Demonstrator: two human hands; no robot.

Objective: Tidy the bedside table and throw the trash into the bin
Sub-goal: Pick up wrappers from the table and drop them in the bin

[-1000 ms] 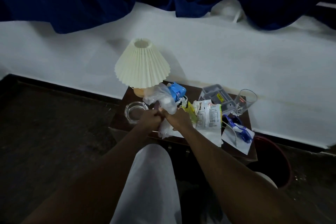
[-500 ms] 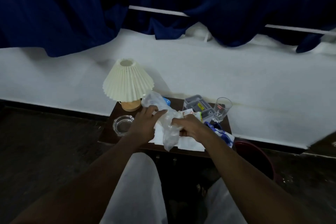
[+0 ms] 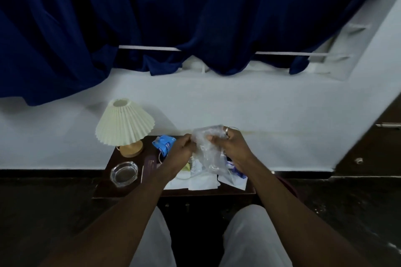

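A crumpled clear plastic bag is lifted above the dark bedside table. My left hand grips its left edge and my right hand grips its right side, fingers curled into the film. Under the bag lie white tissues, a printed white wrapper and a blue-and-white packet. A blue wrapper lies behind my left hand. The red bin's rim shows right of the table, mostly hidden by my right forearm.
A pleated cream lamp stands at the table's back left, with a glass ashtray in front of it. A dark slim case and a thin stick lie beside the ashtray. Blue curtains hang above a white wall.
Both hands have raised the plastic bag higher and to the right, off the pile. The camera has tilted up, so the table sits lower in view and the drinking glass and grey box are hidden.
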